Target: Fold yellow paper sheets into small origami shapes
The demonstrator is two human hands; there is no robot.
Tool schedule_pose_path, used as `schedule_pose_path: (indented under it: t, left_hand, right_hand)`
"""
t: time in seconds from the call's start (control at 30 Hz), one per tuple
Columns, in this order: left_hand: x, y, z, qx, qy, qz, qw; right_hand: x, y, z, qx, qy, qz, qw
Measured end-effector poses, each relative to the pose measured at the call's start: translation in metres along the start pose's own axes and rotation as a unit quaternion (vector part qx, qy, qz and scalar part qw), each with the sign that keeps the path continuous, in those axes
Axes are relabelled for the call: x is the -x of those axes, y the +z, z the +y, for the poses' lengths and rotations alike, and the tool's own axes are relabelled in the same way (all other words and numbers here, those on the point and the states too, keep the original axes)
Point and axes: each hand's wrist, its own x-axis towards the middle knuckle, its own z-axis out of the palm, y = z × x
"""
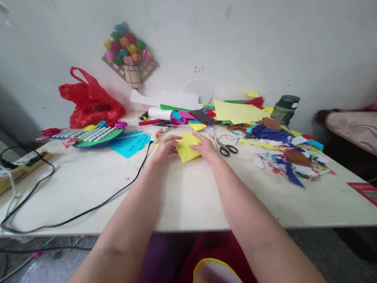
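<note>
I am seeing a yellow paper sheet (187,148), a red plastic bag (91,101), a cyan sheet (130,143), black-handled scissors (226,147), a dark green bottle (285,108) and a black cable (99,204).

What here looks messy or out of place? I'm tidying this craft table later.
Paper scraps lie strewn in a heap on the table, right of the scissors. A black cable trails across the tabletop and over its front edge. Both hands, left hand and right hand, press a yellow paper.

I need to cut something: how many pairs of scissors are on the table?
1: the scissors lie just beside the right hand; more could hide under the paper scraps.
</note>
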Motion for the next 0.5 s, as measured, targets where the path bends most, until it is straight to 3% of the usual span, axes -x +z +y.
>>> schedule_pose_path:
  t: [0.2,0.5]
  left_hand:
    - [0.001,-0.002,-0.007,-0.021,-0.020,-0.064,0.998]
    - [-0.009,-0.003,-0.021,-0.172,-0.022,-0.003,0.985]
  right_hand:
    - [-0.005,-0.005,0.009,-0.031,-0.012,-0.043,0.999]
    - [-0.005,-0.020,0.007,0.019,0.010,-0.097,0.995]
